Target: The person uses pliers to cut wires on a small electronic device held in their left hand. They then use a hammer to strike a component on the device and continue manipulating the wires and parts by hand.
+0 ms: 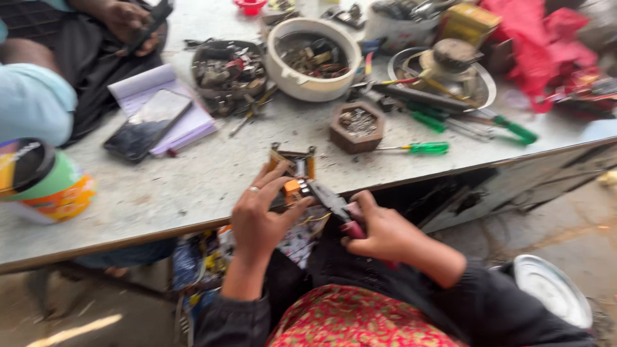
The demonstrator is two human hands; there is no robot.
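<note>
Left hand: the left hand (260,215), a ring on one finger, pinches a small orange electrical part (293,187) at lower centre of the frame, just over the near edge of the desk (193,173); grip clenched on the part.
Right hand: the right hand (379,230) is closed round the red handles of a pair of pliers (331,202), whose dark nose touches the orange part.
Orange part: held between the two hands, just below a small orange-and-metal frame piece (293,160) standing on the desk edge; thin wires seem to hang under it, blurred.
Doing it well: it looks wise to keep the left fingertips clear of the pliers' nose, brace the part against the desk edge, and squeeze gently so the piece is not crushed.
Nearby: a hexagonal wooden dish of small metal bits (357,126) and a green-handled screwdriver (418,148) lie at centre right; a white bowl of parts (313,59) sits at upper centre; a dark phone on a notepad (149,123) lies at upper left.
Other person: a hand (128,22) rests at the top left corner.
</note>
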